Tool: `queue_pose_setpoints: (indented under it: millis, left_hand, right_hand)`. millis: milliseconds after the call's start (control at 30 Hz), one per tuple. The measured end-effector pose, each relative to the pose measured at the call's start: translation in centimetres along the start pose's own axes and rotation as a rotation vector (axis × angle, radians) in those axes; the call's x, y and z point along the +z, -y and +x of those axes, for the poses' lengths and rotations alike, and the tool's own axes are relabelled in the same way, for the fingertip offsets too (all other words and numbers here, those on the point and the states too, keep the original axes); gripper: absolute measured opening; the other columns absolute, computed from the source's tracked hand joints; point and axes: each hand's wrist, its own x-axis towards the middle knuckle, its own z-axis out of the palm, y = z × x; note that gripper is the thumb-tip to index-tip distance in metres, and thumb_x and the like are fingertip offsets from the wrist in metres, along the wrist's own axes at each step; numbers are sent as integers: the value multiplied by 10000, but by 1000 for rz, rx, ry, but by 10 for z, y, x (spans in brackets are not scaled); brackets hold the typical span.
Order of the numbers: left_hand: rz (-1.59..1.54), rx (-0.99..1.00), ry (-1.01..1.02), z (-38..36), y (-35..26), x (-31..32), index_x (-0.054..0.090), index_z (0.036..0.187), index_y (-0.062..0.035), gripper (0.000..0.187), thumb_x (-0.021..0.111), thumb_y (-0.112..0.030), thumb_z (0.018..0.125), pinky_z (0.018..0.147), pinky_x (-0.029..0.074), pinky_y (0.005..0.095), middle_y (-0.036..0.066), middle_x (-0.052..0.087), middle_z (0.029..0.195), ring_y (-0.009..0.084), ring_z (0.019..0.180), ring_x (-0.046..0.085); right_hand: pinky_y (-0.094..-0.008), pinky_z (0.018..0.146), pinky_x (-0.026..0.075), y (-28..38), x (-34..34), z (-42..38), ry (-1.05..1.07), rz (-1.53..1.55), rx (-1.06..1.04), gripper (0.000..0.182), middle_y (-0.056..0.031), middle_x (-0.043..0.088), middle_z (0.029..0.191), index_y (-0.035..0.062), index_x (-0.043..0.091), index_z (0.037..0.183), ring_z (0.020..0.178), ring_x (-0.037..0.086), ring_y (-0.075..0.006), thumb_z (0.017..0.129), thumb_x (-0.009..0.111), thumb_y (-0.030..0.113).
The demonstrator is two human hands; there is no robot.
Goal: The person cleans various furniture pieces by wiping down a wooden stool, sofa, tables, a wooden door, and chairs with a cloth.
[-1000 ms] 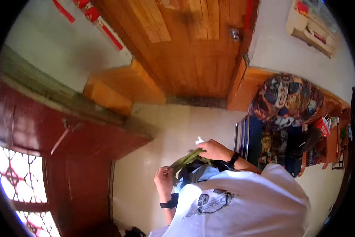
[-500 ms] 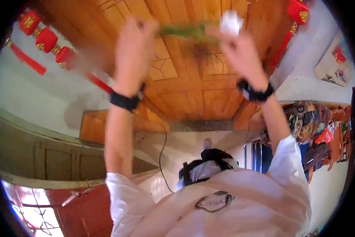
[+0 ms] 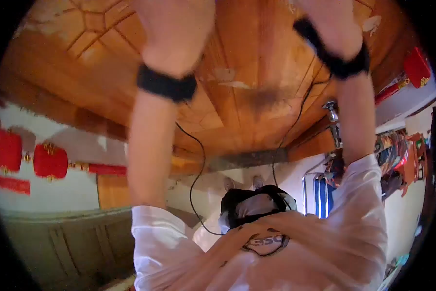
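Both arms stretch up before a panelled wooden door (image 3: 257,114), the left hand (image 3: 179,24) and right hand (image 3: 334,22) blurred and cropped by the top of the view; whether they are clenched, loose or gripping something cannot be told. A black band (image 3: 167,85) circles the left wrist, another the right. The door spans the background, its metal handle (image 3: 331,111) showing just beside the right forearm. Red lanterns (image 3: 50,160) appear beyond the left forearm.

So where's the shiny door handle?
In the head view, the metal door handle is right of centre on the wooden door, just left of the right forearm, below the black wristband.
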Motion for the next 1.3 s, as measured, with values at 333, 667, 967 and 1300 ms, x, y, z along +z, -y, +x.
queue_pose_setpoints:
  millis: [333,667,967,1300]
  left_hand:
    - [-547,-763,1357,-327,-146,-168,634,1177,-10,312,593,-35,869,818,488,502,225,589,1149,412,1007,571]
    - [-258,-934,512,-241,0,-169,500,1341,71,567,729,-225,916,1122,317,508,279,467,1415,434,1296,445]
    - [68,-318,244,-37,121,-41,621,1254,-11,440,710,-200,866,958,460,489,230,545,1357,411,1181,554]
    - [-492,-79,331,-49,-148,76,662,1168,-27,353,654,-193,857,886,505,466,159,575,1335,348,1220,542]
  right_hand:
    - [-541,1053,411,214,-37,-334,891,375,441,408,-149,590,1283,81,624,1212,1213,532,-380,814,674,151]
    - [-390,1096,371,276,75,-201,675,447,118,182,-32,617,1335,161,736,907,1290,524,-202,806,615,253]
    - [-485,959,464,136,26,32,608,273,387,192,-141,719,1084,90,730,936,1063,666,-327,819,647,217]
    - [-463,835,496,-13,-62,-94,345,-153,515,262,-224,683,1007,-13,653,1060,964,655,-372,863,634,160]
